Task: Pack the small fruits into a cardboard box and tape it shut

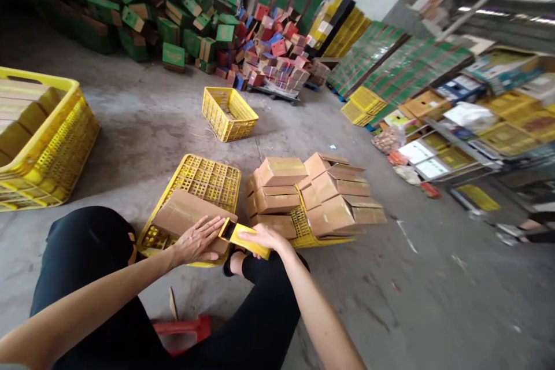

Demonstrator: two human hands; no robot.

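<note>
A closed brown cardboard box (187, 214) lies on an upturned yellow plastic crate (208, 176) between my knees. My left hand (202, 239) rests flat on the right part of this box, fingers stretched out. A yellow tape dispenser (236, 233) with a black front is gripped in my right hand (262, 238), at the box's right end. Its front end is close to my left fingertips. The tape itself cannot be made out. To the right, several brown boxes (284, 172) are stacked in and around another yellow crate (300, 221), some with flaps standing open (368, 202).
A large yellow crate of boxes (82, 121) stands at the left. Ahead on the concrete floor sits a smaller yellow crate (229, 121). Piles of green boxes (173, 55) and red boxes (277, 46) lie behind. A red plastic piece (202, 328) shows below me. Someone's feet (511, 231) are at far right.
</note>
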